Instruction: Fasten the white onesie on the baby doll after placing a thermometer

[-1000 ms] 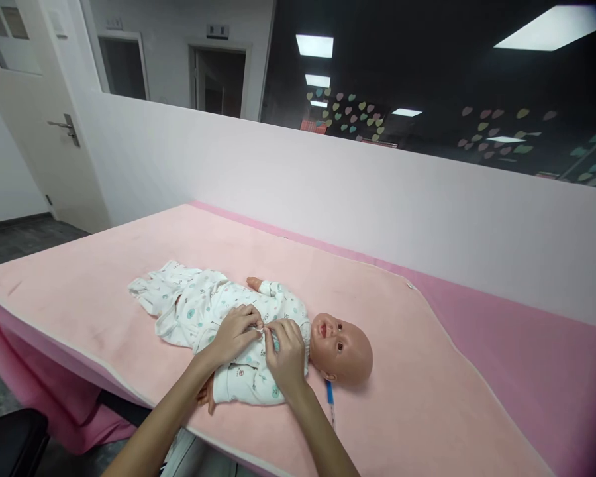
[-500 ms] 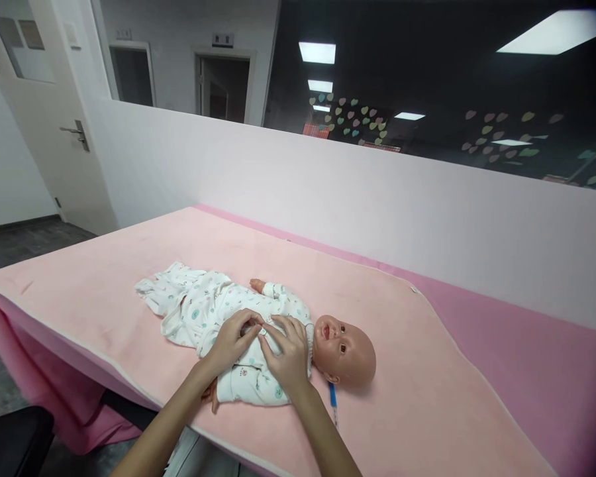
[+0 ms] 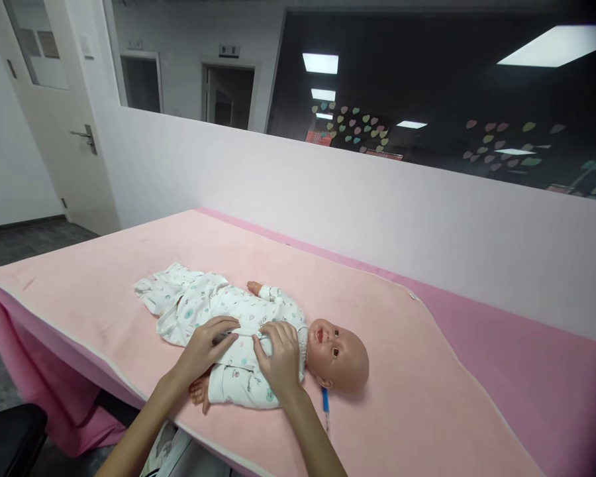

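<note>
A baby doll (image 3: 338, 354) lies on its back, its head to the right, dressed in a white patterned romper (image 3: 243, 381). My left hand (image 3: 206, 344) rests over the romper's belly, thumb and index finger apart at the front opening, with nothing visibly pinched. At the chest, my right hand (image 3: 281, 354) pinches the front edge between thumb and fingers, beside a small round pale fastener (image 3: 259, 334). The romper's legs lie loose and flat to the left. One doll hand (image 3: 200, 392) shows below my left wrist, the other (image 3: 253, 287) beyond the body.
A pink padded sheet (image 3: 402, 411) covers the table, its front edge close to my forearms. A blue-ended strip or stick (image 3: 326, 401) lies under the doll's head. Behind stands a white wall (image 3: 328, 179) with a window; a dark chair (image 3: 12, 437) is at lower left.
My left hand has moved left, away from my right hand, and its fingers have parted. My right hand stays at the chest opening. The view has shifted slightly.
</note>
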Motion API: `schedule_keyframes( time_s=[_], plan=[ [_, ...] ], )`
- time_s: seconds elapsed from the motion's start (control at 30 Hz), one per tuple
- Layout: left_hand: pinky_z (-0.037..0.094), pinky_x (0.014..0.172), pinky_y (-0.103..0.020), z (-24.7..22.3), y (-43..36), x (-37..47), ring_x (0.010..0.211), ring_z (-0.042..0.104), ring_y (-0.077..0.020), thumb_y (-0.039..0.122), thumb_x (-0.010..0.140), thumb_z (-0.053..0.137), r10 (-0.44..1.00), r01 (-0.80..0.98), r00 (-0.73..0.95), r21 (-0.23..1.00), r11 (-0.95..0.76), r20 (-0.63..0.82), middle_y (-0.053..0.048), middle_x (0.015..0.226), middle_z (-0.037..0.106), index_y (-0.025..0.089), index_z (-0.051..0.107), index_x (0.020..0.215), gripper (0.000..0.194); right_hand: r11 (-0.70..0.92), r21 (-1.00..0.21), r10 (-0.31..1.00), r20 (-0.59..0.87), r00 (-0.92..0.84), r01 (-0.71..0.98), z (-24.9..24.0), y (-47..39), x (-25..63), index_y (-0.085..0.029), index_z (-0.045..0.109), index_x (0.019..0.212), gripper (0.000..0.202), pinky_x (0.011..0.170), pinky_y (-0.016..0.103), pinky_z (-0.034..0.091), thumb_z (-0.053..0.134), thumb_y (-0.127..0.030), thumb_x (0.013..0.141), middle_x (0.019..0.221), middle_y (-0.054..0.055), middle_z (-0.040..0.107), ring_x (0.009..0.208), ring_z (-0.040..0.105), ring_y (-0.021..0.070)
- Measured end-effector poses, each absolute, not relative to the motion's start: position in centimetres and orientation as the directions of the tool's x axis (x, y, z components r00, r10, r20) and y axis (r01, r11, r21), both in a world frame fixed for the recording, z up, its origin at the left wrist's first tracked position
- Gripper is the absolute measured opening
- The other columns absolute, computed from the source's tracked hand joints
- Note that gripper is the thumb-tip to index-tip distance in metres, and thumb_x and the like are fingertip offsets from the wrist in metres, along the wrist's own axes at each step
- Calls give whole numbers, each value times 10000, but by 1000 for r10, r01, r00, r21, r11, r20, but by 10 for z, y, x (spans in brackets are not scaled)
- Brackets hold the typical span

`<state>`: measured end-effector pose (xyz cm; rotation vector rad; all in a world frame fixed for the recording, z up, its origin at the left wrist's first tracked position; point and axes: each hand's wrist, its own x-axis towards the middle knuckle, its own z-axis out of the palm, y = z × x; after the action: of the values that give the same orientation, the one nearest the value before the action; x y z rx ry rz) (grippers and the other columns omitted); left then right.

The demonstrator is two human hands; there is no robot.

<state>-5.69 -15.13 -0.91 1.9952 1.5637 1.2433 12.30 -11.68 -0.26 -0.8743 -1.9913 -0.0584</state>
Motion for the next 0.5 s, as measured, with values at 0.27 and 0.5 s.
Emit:
schedule_keyframes(
  time_s=[0.27, 0.5],
  plan=[
    [478, 797, -246, -24, -150, -57, 919, 565, -125, 344, 807, 481, 828, 711, -57, 605, -358, 558, -3, 962, 620, 229, 589, 901, 183, 720, -313, 585, 753, -300, 619, -4, -118, 123, -182, 526, 792, 33, 753, 313, 360, 508, -209, 785, 764, 21, 563, 778, 491, 154],
    [417, 844, -334, -25, -150, -62, 972, 519, -173, 336, 809, 479, 808, 808, 18, 468, -358, 588, -6, 1015, 621, 271, 585, 1013, 239, 714, -326, 603, 736, -308, 620, -2, -118, 123, -181, 529, 796, 34, 740, 304, 360, 502, -202, 791, 779, 24, 567, 794, 488, 157]
  ],
)
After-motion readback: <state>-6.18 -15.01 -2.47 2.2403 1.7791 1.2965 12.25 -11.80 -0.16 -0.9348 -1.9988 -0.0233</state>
